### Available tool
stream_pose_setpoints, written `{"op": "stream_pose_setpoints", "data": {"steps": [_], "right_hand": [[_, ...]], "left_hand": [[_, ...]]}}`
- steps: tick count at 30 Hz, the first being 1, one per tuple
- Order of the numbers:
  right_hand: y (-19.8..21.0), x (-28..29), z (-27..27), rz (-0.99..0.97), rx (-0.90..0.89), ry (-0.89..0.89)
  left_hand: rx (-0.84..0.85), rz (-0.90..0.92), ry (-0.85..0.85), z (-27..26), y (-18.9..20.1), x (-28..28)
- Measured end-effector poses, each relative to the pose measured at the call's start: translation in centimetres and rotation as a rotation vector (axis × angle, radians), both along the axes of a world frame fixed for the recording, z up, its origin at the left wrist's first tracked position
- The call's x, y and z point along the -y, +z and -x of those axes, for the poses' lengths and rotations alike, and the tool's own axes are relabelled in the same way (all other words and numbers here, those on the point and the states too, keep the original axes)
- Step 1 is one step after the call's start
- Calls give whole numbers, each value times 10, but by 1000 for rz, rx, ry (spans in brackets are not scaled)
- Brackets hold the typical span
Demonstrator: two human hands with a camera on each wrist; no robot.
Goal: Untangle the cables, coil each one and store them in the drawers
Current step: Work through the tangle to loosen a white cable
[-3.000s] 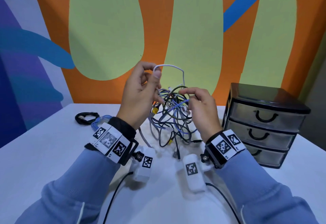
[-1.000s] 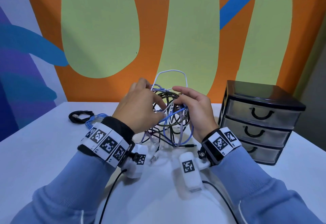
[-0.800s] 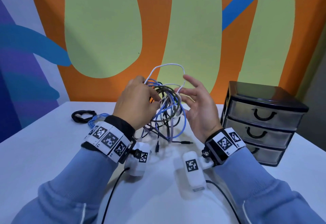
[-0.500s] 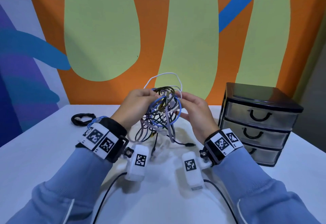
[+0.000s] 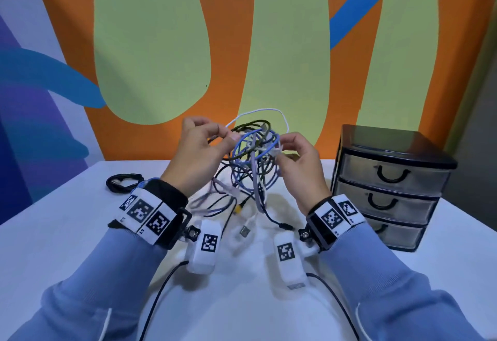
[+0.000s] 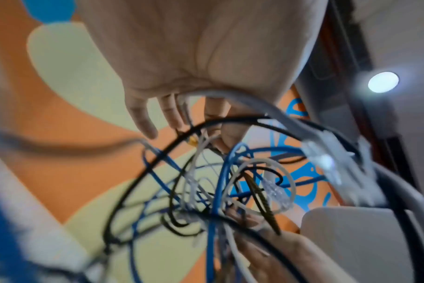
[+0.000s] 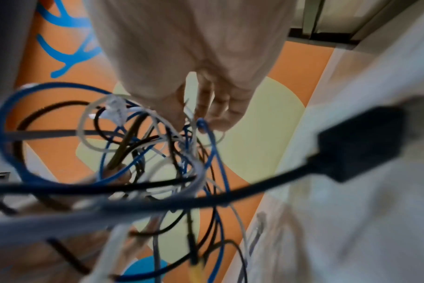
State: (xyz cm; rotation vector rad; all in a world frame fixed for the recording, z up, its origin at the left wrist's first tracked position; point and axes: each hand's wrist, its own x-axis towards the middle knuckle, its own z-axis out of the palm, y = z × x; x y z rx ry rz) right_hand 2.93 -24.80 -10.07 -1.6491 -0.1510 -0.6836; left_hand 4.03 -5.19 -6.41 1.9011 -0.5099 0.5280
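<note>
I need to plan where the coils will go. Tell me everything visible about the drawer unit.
The drawer unit is a small dark-framed plastic chest with a glossy black top and three translucent grey drawers stacked vertically, each with a black loop handle. All three look closed. It stands upright on the white table, right of the right hand, untouched.

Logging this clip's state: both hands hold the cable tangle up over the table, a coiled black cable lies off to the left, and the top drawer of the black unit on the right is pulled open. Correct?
Not quite. In the head view all three drawers of the black drawer unit are closed. The rest stands: the left hand and right hand hold the cable tangle above the table, and the coiled black cable lies to the left.
</note>
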Motion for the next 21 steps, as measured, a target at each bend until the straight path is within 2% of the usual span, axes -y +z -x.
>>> {"op": "stream_pose_setpoints", "data": {"steps": [2,4,6,11,13,17,21], "right_hand": [[-2,4,-5,30,34,-67],[-4,4,-7,81,52,-125],[-4,6,-8,107,67,-194],[-6,17,-8,8,81,-278],[-6,11,-6,-30,59,-230],[3,2,2,-302,-38,19],[9,2,9,-274,-116,75]], "left_hand": [[87,-116,79,-3,-3,-2],[92,-136,77,-3,-3,0],[94,-72,57,1,0,3],[124,180,-1,2,8,-6],[87,160,-29,0,5,-4],[-4,142,-99,-5,-3,0],[-60,189,-140,-9,-5,-3]]}}
